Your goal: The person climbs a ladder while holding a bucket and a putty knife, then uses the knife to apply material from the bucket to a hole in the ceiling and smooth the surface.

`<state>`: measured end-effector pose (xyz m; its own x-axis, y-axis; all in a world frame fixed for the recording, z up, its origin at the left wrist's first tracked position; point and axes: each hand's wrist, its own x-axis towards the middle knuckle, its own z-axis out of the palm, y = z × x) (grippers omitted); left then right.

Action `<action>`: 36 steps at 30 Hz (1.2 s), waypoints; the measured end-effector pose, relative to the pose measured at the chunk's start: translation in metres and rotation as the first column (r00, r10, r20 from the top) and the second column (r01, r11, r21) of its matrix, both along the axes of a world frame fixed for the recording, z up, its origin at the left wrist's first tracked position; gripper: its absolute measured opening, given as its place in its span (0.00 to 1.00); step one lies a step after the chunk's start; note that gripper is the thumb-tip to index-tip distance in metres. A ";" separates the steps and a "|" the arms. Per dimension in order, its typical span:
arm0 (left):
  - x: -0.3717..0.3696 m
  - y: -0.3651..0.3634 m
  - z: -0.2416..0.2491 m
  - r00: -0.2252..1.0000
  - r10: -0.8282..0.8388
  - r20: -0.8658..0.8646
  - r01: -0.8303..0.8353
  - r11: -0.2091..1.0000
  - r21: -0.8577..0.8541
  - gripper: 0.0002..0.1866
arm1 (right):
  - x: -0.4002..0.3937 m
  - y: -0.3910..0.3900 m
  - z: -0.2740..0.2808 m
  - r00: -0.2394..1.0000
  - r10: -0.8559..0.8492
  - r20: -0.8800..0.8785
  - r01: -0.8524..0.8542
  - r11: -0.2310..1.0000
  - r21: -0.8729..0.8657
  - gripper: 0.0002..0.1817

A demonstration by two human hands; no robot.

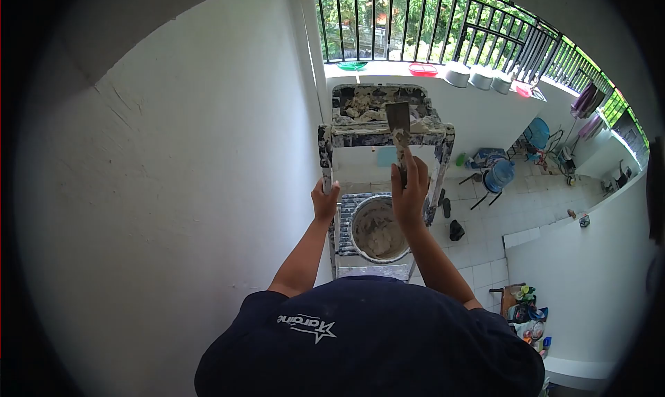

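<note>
My right hand point(411, 193) is closed round the handle of a putty knife point(398, 118), its wide blade pointing up and away from me. Pale compound is smeared near the base of the blade. My left hand point(324, 201) is closed round the left side rail of a splattered stepladder point(325, 148). On a ribbed step between my arms stands a round bucket point(355, 239) with pale putty point(381, 239) in it. A rectangular tray point(339, 94) holding lumpy putty rests at the ladder's top, just beyond the blade.
A white wall point(208, 141) rises close on my left. Ahead, pots point(457, 74) and basins line a ledge below a black railing point(415, 23). Down on the tiled floor are a stool with a blue water jug point(499, 175), dark footwear point(456, 230) and a cluttered table point(530, 321).
</note>
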<state>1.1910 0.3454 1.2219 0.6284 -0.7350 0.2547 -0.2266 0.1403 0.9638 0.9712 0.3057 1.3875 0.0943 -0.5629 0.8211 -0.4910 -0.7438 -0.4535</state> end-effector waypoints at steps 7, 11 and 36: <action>0.002 0.001 -0.002 1.000 -0.027 -0.004 0.028 0.999 0.028 0.16 | 0.004 -0.005 -0.048 0.996 0.082 -0.026 -0.080 0.995 0.056 0.29; 0.002 -0.001 -0.002 1.000 -0.023 -0.007 0.023 1.000 0.005 0.16 | -0.010 0.006 -0.054 0.993 0.085 -0.077 -0.079 0.994 0.076 0.28; -0.002 0.002 0.005 1.000 0.002 0.017 -0.002 1.000 -0.013 0.14 | -0.092 0.021 0.060 0.794 0.258 0.551 -0.600 0.479 0.640 0.25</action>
